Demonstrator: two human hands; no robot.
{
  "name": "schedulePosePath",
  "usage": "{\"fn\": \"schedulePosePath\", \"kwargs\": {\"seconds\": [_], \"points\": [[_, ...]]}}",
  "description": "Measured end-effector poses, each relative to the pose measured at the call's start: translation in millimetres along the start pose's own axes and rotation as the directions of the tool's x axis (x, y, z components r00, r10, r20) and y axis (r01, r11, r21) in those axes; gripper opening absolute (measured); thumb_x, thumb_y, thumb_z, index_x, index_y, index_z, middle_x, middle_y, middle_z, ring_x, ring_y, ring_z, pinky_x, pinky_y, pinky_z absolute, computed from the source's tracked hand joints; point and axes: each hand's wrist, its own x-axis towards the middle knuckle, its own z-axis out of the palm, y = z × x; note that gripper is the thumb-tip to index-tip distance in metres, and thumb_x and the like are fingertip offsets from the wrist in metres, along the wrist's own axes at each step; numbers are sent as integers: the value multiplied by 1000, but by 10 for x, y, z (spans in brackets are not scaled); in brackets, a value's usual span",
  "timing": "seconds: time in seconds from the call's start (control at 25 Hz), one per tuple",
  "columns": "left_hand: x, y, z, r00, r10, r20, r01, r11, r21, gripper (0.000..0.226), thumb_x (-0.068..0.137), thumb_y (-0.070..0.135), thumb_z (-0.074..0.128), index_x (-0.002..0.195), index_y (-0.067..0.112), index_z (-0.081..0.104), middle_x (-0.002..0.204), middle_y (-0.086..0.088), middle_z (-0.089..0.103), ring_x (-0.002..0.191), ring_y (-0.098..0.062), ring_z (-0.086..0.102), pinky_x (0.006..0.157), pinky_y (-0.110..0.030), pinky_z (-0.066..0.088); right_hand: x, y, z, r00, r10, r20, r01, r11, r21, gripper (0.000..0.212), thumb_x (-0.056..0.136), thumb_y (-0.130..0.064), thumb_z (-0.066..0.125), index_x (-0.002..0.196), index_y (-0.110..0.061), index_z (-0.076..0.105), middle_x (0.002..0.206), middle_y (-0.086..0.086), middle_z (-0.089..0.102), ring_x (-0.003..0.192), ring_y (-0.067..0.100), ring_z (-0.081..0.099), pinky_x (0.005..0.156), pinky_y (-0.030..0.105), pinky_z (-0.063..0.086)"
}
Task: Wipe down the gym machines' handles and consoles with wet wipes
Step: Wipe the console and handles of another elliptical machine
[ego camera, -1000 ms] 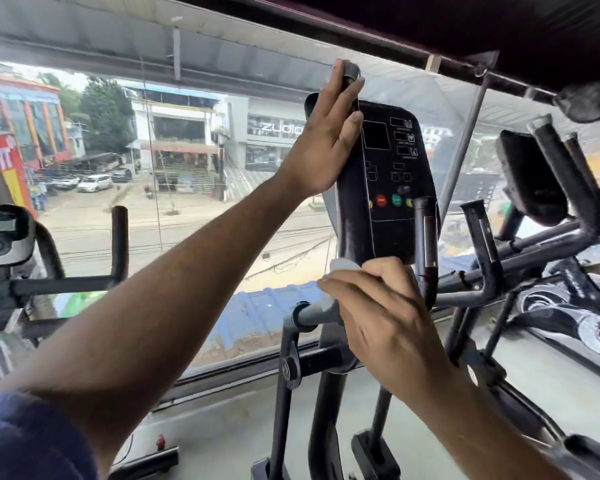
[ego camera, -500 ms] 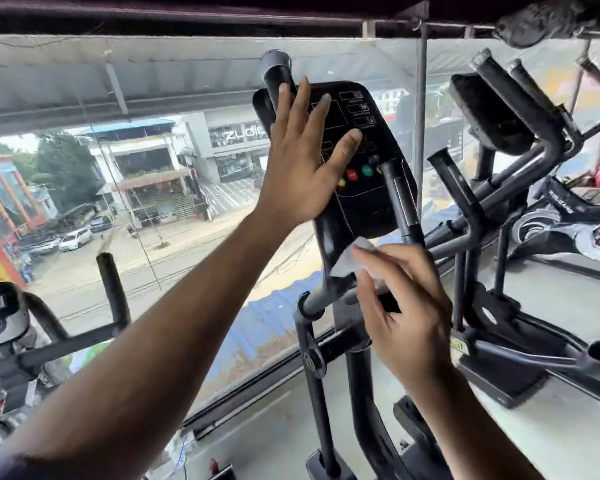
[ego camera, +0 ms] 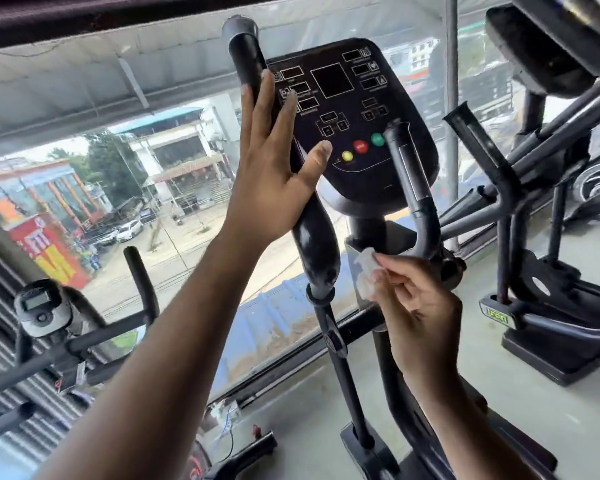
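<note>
Left hand (ego camera: pixel 274 168): flat, fingers straight, laid along the left handle (ego camera: pixel 281 150); thumb is stretched onto the console (ego camera: pixel 354 123) edge. Nothing is gripped.
Right hand (ego camera: pixel 420 306): fingers curled, a crumpled white wipe (ego camera: pixel 366 271) is pinched at the fingertips and held against the frame just below the console, beside the base of the right handle (ego camera: pixel 413 181).
Left handle: long axis near vertical, tilted up and left, grey cap on top. Right handle: upright, curving in at the bottom.
Console: faces the camera, long axis upright, screens dark. Three round buttons are counted, yellow (ego camera: pixel 347 156), red (ego camera: pixel 360 146), green (ego camera: pixel 377 139), in a rising row. Console print too small to be read.
Two more machines are seen: a bike with a small grey display (ego camera: pixel 37 301) at left, a second elliptical (ego camera: pixel 534 202) at right with a green label on its base, text not legible.
Street and shopfronts are visible through the window (ego camera: pixel 174 188).
</note>
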Motion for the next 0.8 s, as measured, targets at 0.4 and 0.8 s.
{"fn": "schedulePosePath", "kwargs": {"seconds": [0.4,0.8], "points": [[-194,348,191,959,-258,-119,257,966,-24,75,102,37,59,164,10,26,175,-5,4,161,-18,1,131,-46,14,48,251,214,973,33,228,-62,991,123,22,99,-12,59,116,-9,72,98,-17,59,78,15,67,66,31,58],[-295,494,228,954,-269,-129,283,953,111,74,103,29,60,164,10,23,175,-6,3,161,-12,2,121,-13,12,95,275,139,945,-62,322,0,982,189,28,100,-1,56,124,-5,70,96,-14,61,76,17,65,69,25,54]]}}
